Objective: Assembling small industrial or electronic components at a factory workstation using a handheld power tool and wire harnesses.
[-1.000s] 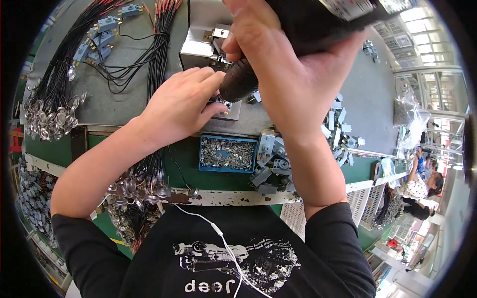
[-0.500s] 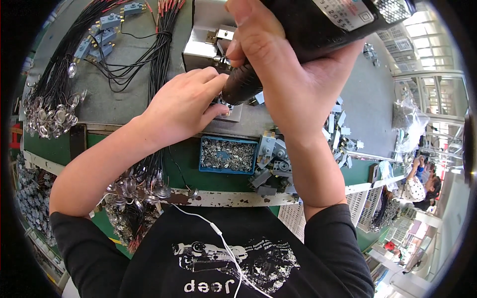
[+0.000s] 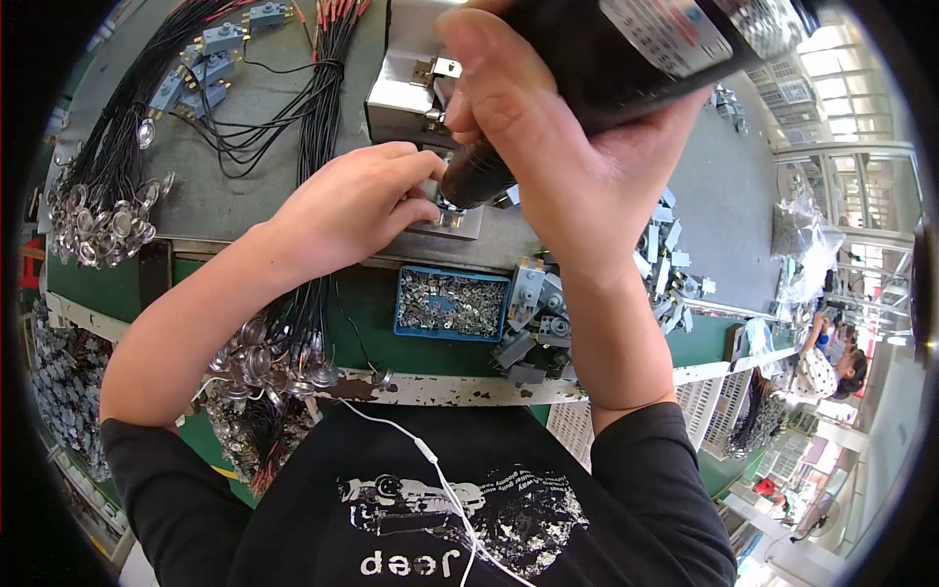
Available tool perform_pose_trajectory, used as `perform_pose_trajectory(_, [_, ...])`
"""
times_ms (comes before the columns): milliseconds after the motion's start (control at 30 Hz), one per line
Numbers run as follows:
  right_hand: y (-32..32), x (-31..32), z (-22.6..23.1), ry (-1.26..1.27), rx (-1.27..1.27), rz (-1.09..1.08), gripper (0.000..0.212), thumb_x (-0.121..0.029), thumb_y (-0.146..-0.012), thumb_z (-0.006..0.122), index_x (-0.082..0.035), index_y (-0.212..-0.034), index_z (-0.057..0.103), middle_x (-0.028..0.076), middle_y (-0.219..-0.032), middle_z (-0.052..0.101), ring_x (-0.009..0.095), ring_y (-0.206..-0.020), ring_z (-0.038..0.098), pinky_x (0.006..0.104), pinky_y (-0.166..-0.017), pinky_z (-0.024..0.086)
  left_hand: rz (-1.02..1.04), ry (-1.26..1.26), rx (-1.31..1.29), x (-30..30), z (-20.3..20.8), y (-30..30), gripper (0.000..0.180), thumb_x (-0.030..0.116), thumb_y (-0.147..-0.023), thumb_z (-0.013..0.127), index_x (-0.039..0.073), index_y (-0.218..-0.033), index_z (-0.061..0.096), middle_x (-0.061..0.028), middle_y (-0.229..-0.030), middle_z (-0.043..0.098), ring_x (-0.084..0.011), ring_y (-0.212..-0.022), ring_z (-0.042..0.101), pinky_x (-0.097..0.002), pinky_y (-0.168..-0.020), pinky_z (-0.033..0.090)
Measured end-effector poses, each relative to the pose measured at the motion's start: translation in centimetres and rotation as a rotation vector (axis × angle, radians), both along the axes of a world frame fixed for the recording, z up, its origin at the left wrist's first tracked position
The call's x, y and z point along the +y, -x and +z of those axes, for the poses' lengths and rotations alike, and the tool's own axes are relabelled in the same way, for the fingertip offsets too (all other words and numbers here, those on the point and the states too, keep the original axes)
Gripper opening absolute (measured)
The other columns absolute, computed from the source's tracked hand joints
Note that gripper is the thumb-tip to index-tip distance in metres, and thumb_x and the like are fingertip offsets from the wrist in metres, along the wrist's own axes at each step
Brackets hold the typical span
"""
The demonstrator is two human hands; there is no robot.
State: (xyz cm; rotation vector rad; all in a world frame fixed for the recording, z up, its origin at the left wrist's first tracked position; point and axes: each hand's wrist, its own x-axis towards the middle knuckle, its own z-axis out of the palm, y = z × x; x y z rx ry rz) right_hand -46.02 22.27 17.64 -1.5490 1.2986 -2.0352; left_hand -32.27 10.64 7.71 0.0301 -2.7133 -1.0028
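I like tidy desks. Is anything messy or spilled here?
Nothing looks spilled or broken. The small metal pieces sit inside the blue tray. The grey parts beside it lie in a loose heap, and black wires sprawl behind the left hand.

— Any labels or packages here?
— One label [image 3: 675, 34]: a pale rectangular sticker with a red patch, wrapped on the black power tool [image 3: 626, 59] at top. A clear plastic bag [image 3: 797, 230] lies far right.
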Motion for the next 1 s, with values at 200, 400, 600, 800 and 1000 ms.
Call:
perform_pose_trajectory(200, [-0.9, 0.0, -0.5, -0.026, -0.092, -0.026, 0.019, 0.010, -0.082, 0.077, 0.007, -0.099, 0.068, 0.012, -0.090, 0.071, 0.016, -0.075, 0.069, 0.0274, -0.067, 0.057, 0.033, 0.124, 0.100, 0.6, 0.3, 0.4, 0.036, 0.021, -0.089, 0.074, 0.002, -0.117, 0.059, -0.0122, -0.112, 0.062, -0.0332, -0.107, 0.062, -0.0429, -0.088, 0.052])
perform_pose_trajectory(400, [-0.3, 0.6, -0.3, -0.101, -0.213, 0.060, 0.021, 0.012, -0.082, 0.074, 0.008, -0.101, 0.065, 0.014, -0.092, 0.070, 0.015, -0.072, 0.068, 0.0252, -0.062, 0.055, 0.034, 0.112, -0.068, 1.3, 1.2, 0.5, 0.037, 0.023, -0.091, 0.072, 0.004, -0.119, 0.057, -0.0099, -0.119, 0.059, -0.0325, -0.111, 0.061, -0.0433, -0.090, 0.054])
perform_pose_trajectory(600, [-0.9, 0.0, -0.8, -0.071, -0.112, 0.051, 0.035, 0.008, -0.085, 0.075, 0.009, -0.117, 0.058, 0.015, -0.095, 0.070, 0.015, -0.070, 0.068, 0.0242, -0.061, 0.056, 0.048, 0.089, 0.040, 1.1, -0.8, 0.7, 0.038, 0.022, -0.092, 0.072, 0.005, -0.121, 0.055, -0.0096, -0.120, 0.059, -0.0331, -0.112, 0.061, -0.0429, -0.089, 0.054])
perform_pose_trajectory(800, [-1.5, -0.4, 0.0, 0.054, -0.226, 0.159, 0.042, 0.005, -0.087, 0.075, 0.008, -0.123, 0.054, 0.016, -0.099, 0.070, 0.016, -0.073, 0.069, 0.0243, -0.063, 0.056, 0.017, 0.125, 0.103, 0.9, -1.8, 1.1, 0.038, 0.025, -0.092, 0.071, 0.004, -0.120, 0.057, -0.0109, -0.121, 0.059, -0.0337, -0.113, 0.061, -0.0437, -0.093, 0.053])
perform_pose_trajectory(1000, [0.0, -1.1, 0.6, 0.200, -0.341, 0.228, 0.049, 0.002, -0.088, 0.076, 0.007, -0.129, 0.050, 0.017, -0.103, 0.069, 0.017, -0.075, 0.070, 0.0245, -0.064, 0.057, -0.086, 0.203, 0.066, 0.0, 1.8, 0.8, 0.036, 0.021, -0.088, 0.074, 0.006, -0.118, 0.061, -0.0096, -0.120, 0.063, -0.0327, -0.109, 0.063, -0.0428, -0.091, 0.053])
